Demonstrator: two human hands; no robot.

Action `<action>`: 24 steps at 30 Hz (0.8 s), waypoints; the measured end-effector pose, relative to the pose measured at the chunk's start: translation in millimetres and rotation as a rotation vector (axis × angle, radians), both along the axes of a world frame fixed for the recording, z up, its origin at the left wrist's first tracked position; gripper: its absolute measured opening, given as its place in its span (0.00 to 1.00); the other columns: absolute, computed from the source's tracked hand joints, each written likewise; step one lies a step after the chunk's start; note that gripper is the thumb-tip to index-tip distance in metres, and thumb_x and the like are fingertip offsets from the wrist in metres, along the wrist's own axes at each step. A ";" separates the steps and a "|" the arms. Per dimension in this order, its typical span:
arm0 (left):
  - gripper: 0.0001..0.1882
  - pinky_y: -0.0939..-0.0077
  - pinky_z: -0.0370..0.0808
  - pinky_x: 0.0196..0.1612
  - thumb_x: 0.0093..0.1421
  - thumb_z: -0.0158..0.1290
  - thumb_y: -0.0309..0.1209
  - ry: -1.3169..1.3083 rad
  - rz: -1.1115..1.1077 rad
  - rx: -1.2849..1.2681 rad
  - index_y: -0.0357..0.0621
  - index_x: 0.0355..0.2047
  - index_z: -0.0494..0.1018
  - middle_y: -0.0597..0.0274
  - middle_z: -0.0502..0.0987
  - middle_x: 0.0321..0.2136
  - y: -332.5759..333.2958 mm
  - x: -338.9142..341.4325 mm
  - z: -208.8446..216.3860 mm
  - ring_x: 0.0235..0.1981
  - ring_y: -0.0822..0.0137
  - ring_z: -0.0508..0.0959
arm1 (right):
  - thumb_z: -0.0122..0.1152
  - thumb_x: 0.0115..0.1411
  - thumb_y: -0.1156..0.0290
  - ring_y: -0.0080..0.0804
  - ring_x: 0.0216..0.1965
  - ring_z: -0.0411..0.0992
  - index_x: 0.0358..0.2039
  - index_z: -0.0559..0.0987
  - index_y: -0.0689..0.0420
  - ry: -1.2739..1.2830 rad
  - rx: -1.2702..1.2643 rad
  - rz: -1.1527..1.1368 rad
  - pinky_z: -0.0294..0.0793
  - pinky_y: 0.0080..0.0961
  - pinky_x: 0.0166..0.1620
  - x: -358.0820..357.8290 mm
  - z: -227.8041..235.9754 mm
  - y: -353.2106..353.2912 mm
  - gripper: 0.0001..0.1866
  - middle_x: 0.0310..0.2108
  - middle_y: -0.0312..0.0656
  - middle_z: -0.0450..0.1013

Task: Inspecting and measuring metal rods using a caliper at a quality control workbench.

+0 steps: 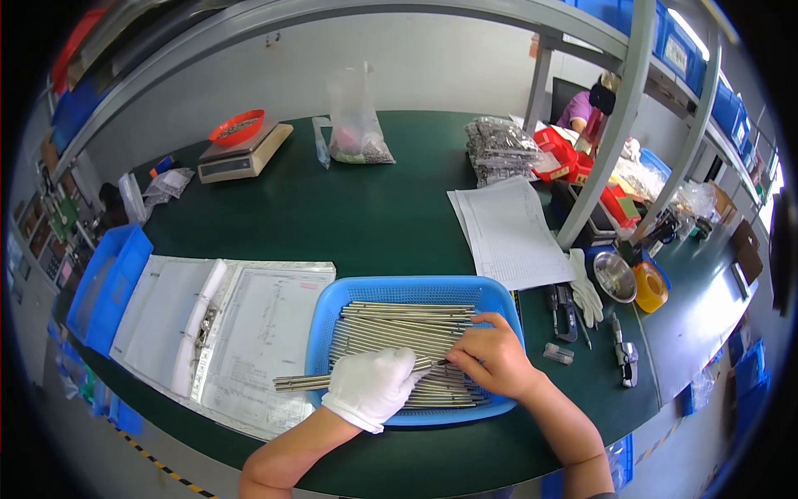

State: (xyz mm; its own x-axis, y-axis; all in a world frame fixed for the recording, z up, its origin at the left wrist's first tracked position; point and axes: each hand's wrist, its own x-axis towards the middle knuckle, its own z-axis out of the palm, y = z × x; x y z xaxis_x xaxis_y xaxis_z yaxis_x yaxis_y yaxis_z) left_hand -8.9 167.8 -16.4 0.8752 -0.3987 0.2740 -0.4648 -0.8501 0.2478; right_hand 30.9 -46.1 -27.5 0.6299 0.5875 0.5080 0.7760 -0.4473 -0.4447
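Observation:
A blue plastic basket [391, 287] at the near edge of the table holds many thin metal rods [399, 328], lying roughly side by side from left to right. My left hand [374, 384], in a white glove, is closed round a small bundle of the same metal rods [303, 382]. The bundle's left ends stick out past the basket's left rim. My right hand [496, 358] is bare, its fingers bent and pinched at the right ends of the rods, above the basket's right part. Its fingertips partly hide what they grip.
Left of the basket lies an open ring binder [266, 333], with a blue bin [110, 287] beyond. Papers [507, 229], a white glove [585, 287], a caliper-like tool [563, 313], a micrometer [624, 353] and a metal bowl [615, 277] lie right. Farther back stand a scale [245, 158] and bags [357, 125].

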 end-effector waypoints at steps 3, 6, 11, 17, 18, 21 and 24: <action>0.14 0.63 0.73 0.19 0.53 0.57 0.42 -0.031 0.001 0.004 0.46 0.22 0.69 0.59 0.75 0.16 0.0 0.2 -0.7 0.17 0.57 0.77 | 0.64 0.51 0.70 0.32 0.27 0.71 0.25 0.77 0.55 0.041 0.023 -0.028 0.63 0.37 0.52 -4.1 12.1 6.2 0.04 0.23 0.34 0.72; 0.14 0.64 0.72 0.19 0.53 0.58 0.41 -0.056 -0.006 0.007 0.46 0.21 0.69 0.60 0.74 0.16 -1.5 1.7 0.1 0.17 0.57 0.77 | 0.59 0.56 0.70 0.33 0.28 0.71 0.26 0.77 0.56 0.084 0.078 -0.024 0.63 0.38 0.52 -2.0 6.7 1.6 0.05 0.23 0.36 0.72; 0.14 0.64 0.72 0.19 0.52 0.58 0.41 -0.044 -0.007 0.025 0.46 0.21 0.69 0.60 0.75 0.16 -2.0 -0.1 0.9 0.17 0.57 0.77 | 0.58 0.57 0.68 0.33 0.28 0.71 0.27 0.77 0.55 0.068 0.010 0.025 0.62 0.39 0.53 -1.4 6.8 2.4 0.05 0.24 0.35 0.72; 0.13 0.63 0.73 0.20 0.53 0.57 0.40 -0.027 0.003 0.025 0.46 0.22 0.69 0.60 0.75 0.18 -3.6 -1.6 6.4 0.17 0.56 0.77 | 0.59 0.57 0.67 0.31 0.27 0.71 0.29 0.76 0.54 0.102 -0.007 0.050 0.60 0.38 0.55 0.3 1.1 -1.4 0.05 0.24 0.34 0.72; 0.14 0.63 0.72 0.19 0.53 0.58 0.41 -0.035 0.007 0.013 0.46 0.22 0.69 0.59 0.74 0.15 -3.6 -2.0 5.4 0.16 0.55 0.76 | 0.60 0.56 0.67 0.30 0.27 0.71 0.30 0.76 0.54 0.081 -0.072 0.065 0.60 0.38 0.56 0.9 -1.8 -2.8 0.06 0.24 0.33 0.72; 0.14 0.62 0.71 0.19 0.53 0.58 0.41 -0.034 0.021 0.015 0.47 0.22 0.69 0.57 0.73 0.13 -1.9 -0.5 2.1 0.15 0.54 0.75 | 0.60 0.56 0.66 0.29 0.28 0.71 0.30 0.76 0.54 0.183 0.051 0.062 0.59 0.39 0.56 -2.1 9.6 4.0 0.06 0.23 0.32 0.71; 0.14 0.62 0.71 0.19 0.53 0.57 0.42 -0.041 0.022 0.027 0.46 0.22 0.69 0.57 0.73 0.13 -1.4 -1.5 3.6 0.15 0.54 0.75 | 0.60 0.56 0.66 0.29 0.28 0.72 0.30 0.76 0.54 0.207 0.010 0.076 0.59 0.39 0.56 -0.8 8.8 0.0 0.06 0.23 0.32 0.71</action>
State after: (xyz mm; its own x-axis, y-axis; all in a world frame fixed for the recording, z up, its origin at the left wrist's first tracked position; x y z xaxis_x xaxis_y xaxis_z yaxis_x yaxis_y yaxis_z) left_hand -10.3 166.4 -12.8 0.8722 -0.3872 0.2990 -0.4551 -0.8664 0.2054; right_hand 30.1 -46.1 -18.7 0.6756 0.6328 0.3784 0.6988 -0.3860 -0.6022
